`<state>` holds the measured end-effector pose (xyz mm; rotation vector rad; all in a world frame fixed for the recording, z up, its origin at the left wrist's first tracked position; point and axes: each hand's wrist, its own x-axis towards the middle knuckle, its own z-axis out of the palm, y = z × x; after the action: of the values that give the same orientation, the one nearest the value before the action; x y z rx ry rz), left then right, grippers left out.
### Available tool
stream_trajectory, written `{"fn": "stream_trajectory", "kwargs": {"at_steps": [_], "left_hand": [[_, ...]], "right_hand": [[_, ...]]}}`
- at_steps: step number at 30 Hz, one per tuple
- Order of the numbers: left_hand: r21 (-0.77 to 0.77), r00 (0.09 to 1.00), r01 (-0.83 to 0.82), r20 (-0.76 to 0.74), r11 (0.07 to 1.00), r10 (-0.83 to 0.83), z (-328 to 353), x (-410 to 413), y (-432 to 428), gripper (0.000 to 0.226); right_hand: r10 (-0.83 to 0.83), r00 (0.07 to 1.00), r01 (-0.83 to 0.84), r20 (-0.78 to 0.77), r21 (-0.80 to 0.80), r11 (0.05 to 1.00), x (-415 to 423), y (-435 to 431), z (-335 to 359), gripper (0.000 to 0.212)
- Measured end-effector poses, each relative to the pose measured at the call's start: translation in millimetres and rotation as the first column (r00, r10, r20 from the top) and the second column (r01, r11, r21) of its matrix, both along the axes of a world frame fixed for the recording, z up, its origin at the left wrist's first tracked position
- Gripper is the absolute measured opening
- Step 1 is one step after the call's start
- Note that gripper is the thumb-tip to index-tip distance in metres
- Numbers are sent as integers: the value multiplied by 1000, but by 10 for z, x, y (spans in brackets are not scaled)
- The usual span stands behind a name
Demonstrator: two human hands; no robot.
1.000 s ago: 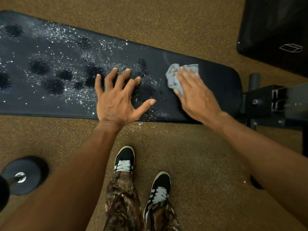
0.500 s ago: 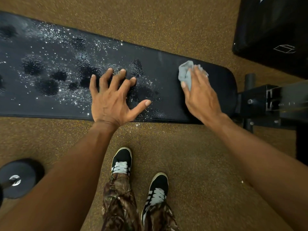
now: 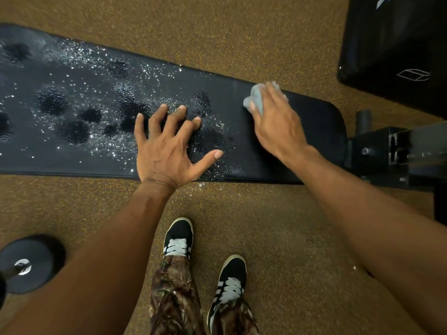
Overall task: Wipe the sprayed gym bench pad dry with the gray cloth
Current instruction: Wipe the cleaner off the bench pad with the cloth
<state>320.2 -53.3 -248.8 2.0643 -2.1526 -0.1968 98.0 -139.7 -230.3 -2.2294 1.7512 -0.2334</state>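
The black gym bench pad [image 3: 314, 131] runs across the view from left to right. Its left and middle parts glisten with spray droplets and dark wet patches; the right end looks dull and dry. My left hand [image 3: 167, 143] rests flat on the wet middle, fingers spread. My right hand [image 3: 275, 122] presses the bunched gray cloth [image 3: 256, 101] against the pad near its far edge, toward the right end. Most of the cloth is hidden under my fingers.
The bench's black metal frame [image 3: 396, 151] sticks out at the right end. A large black padded box [image 3: 396, 47] stands at the upper right. A dumbbell [image 3: 26, 264] lies on the brown speckled floor at lower left. My two feet [image 3: 205, 259] stand close before the bench.
My right hand slid the cloth to the right and toward the pad's far edge, and the cloth is more bunched up. My left hand stayed planted on the wet middle.
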Motion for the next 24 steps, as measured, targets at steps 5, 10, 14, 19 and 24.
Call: {"fn": "stream_trajectory", "kwargs": {"at_steps": [5,10,14,19,24], "left_hand": [[-4,1000,1,2,1000,-1,-5,14,1,89],[-3,1000,9,2,1000,-9,-7,19,0,90],[12,1000,7,14,1000,-7,3,17,5,91],[13,1000,21,1,1000,-21,15,26,7,91],[-8,999,37,-29,999,-38,-8,42,12,81]], "right_hand": [[155,984,-153,83,-29,988,670,-171,-67,50],[368,929,-369,-32,-35,929,85,472,-44,49],[43,999,-40,-23,88,995,-353,515,80,53],[-9,996,6,86,38,999,288,348,-34,54],[281,959,-280,-47,20,960,258,875,-52,60]]}}
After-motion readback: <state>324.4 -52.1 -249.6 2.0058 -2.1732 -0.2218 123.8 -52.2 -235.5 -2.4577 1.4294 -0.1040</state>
